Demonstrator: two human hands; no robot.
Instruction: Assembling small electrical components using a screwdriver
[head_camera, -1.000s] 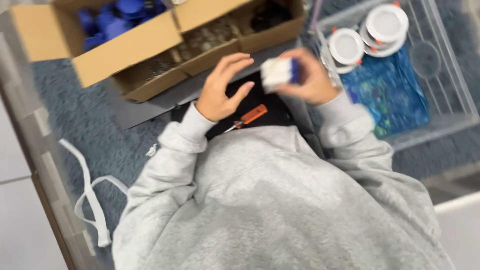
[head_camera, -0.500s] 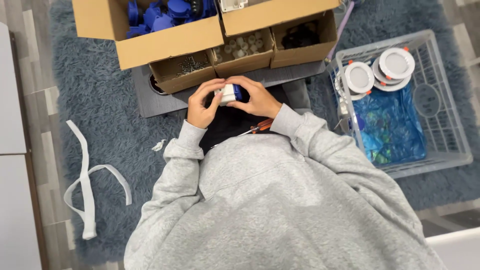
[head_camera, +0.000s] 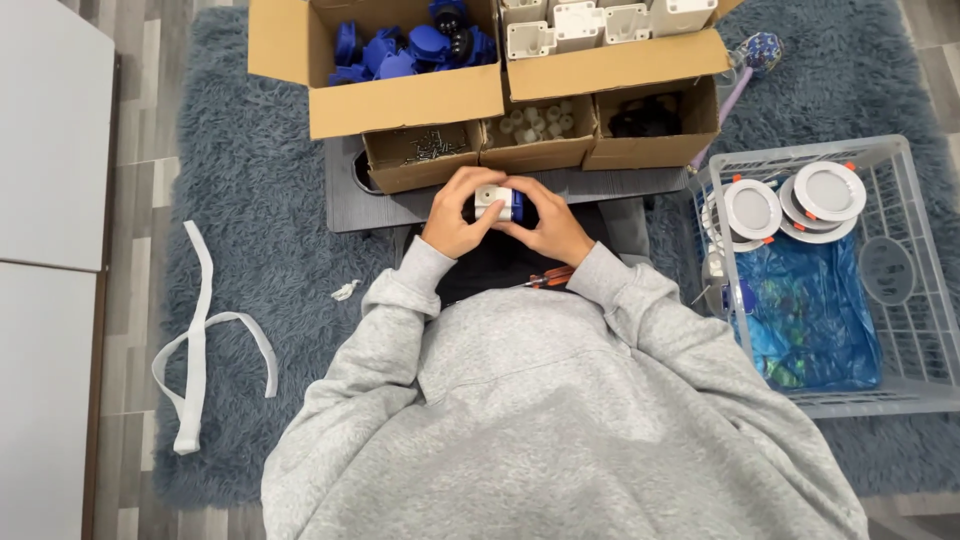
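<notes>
Hands (head_camera: 505, 220) lower, nearer the body

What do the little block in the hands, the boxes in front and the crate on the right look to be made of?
The small white-and-blue block, held between left hand and right hand, looks like moulded plastic, smooth and matt. The boxes look like corrugated cardboard: plain brown, with folded flaps. The crate is probably pale grey plastic: its walls are a moulded lattice.

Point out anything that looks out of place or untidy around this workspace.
A white strap lies loose and twisted on the grey rug, left of the person, with a small white scrap nearby. An orange-handled screwdriver rests loose in the lap. Nothing looks spilled or damaged.
</notes>
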